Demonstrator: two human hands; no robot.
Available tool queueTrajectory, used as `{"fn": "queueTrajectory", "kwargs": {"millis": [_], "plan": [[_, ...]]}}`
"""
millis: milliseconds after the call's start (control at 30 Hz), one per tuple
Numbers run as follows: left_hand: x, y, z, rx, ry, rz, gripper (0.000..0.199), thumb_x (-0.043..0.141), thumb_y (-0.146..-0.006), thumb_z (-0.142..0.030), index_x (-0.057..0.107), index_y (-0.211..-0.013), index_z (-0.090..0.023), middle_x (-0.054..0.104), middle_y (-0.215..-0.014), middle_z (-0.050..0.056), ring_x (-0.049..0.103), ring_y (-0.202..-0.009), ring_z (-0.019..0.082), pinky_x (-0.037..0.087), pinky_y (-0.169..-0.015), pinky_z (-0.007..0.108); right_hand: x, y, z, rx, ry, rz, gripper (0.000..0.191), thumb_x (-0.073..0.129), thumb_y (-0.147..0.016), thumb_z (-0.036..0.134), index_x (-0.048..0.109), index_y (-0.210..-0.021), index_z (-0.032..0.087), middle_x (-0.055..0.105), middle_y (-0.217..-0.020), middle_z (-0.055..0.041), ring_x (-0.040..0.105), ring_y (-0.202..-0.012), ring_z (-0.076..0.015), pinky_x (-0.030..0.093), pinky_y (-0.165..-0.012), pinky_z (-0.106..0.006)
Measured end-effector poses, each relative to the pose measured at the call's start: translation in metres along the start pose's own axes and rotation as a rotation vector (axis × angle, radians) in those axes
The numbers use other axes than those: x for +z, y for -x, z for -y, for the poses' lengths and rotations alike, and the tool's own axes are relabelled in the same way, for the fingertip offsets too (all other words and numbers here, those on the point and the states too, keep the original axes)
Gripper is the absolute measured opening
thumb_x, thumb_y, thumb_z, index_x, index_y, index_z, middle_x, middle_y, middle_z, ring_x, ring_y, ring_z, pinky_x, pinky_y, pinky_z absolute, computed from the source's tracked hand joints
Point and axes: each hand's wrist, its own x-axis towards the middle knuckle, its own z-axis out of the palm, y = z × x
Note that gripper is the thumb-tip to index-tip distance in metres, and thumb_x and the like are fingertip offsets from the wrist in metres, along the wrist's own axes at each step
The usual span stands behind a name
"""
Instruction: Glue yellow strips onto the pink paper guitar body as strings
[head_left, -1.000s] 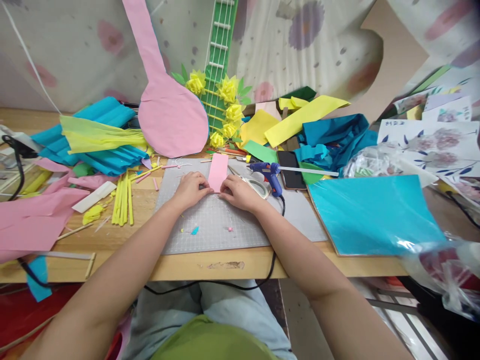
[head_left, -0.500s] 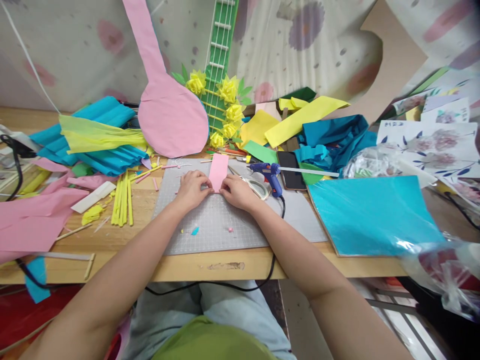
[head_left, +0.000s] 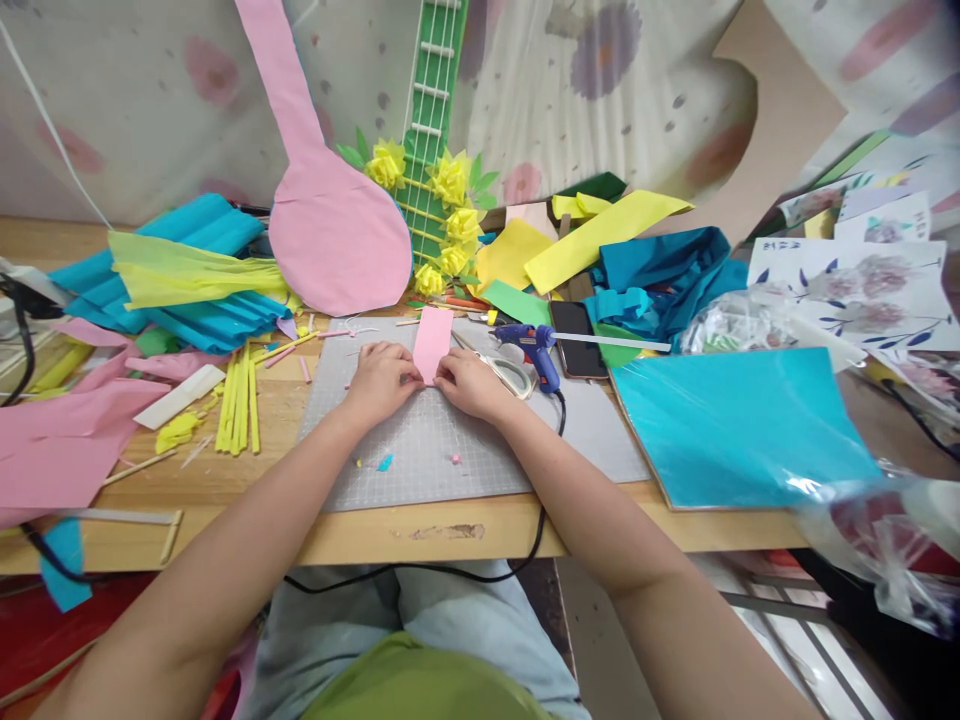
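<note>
A small pink paper strip (head_left: pixel 433 340) lies lengthwise away from me on the grey cutting mat (head_left: pixel 450 440). My left hand (head_left: pixel 384 380) pinches its near left corner between thumb and fingers. At the near right corner, my right hand (head_left: pixel 469 380) pinches the same strip. The near edge sits between the fingertips, and a narrow part there is hard to make out. Just right of my right hand are white-handled scissors (head_left: pixel 514 377) and a blue glue gun (head_left: pixel 534 350) with a long glue stick in its back.
Behind the mat stand a pink guitar-shaped cutout (head_left: pixel 341 235) and a green guitar neck (head_left: pixel 429 120) with yellow paper flowers. Yellow rolled sticks (head_left: pixel 238 400) and crepe paper lie left. A phone (head_left: pixel 580 345) and a blue sheet (head_left: pixel 742 430) lie right. The glue gun's cord hangs over the front edge.
The whole view has shifted slightly, so things appear a little further left. Both hands keep their pinch on the pink strip, with hardly any visible movement.
</note>
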Motion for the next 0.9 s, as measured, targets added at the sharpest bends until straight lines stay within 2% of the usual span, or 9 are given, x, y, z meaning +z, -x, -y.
{"fn": "queueTrajectory", "kwargs": {"millis": [133, 267, 433, 900], "plan": [[0.000, -0.002, 0.000, 0.025, -0.035, 0.021, 0.012, 0.059, -0.073, -0.030, 0.067, -0.067, -0.024, 0.061, -0.080, 0.003, 0.049, -0.088, 0.021, 0.030, -0.083, 0.041, -0.001, 0.006, 0.000, -0.037, -0.041, -0.062, 0.011, 0.050, -0.082, 0.021, 0.060, -0.087, 0.018, 0.056, -0.093, -0.0051, 0.050, -0.091, -0.0159, 0.038, -0.075, -0.027], [0.000, -0.003, 0.001, 0.043, -0.048, 0.014, 0.011, 0.060, -0.073, -0.029, 0.067, -0.068, -0.022, 0.061, -0.080, 0.003, 0.049, -0.086, 0.020, 0.031, -0.082, 0.040, 0.002, 0.006, -0.002, -0.097, -0.027, -0.056, 0.010, 0.054, -0.080, 0.024, 0.062, -0.085, 0.020, 0.058, -0.092, -0.0037, 0.049, -0.091, -0.0162, 0.036, -0.073, -0.026], [0.002, -0.002, 0.004, 0.021, 0.012, 0.011, 0.012, 0.060, -0.073, -0.029, 0.068, -0.068, -0.022, 0.060, -0.080, 0.004, 0.048, -0.086, 0.020, 0.030, -0.083, 0.040, 0.007, 0.001, -0.003, -0.063, 0.003, -0.051, 0.009, 0.056, -0.079, 0.024, 0.063, -0.081, 0.019, 0.059, -0.088, -0.0032, 0.051, -0.088, -0.0155, 0.035, -0.068, -0.025], [0.005, 0.000, 0.010, 0.038, 0.035, 0.012, 0.013, 0.061, -0.073, -0.033, 0.068, -0.071, -0.022, 0.060, -0.080, 0.003, 0.050, -0.086, 0.019, 0.032, -0.085, 0.037, 0.007, 0.002, -0.001, -0.055, 0.030, -0.038, 0.012, 0.055, -0.080, 0.025, 0.064, -0.080, 0.018, 0.060, -0.086, -0.0036, 0.053, -0.085, -0.0149, 0.035, -0.068, -0.025]]}}
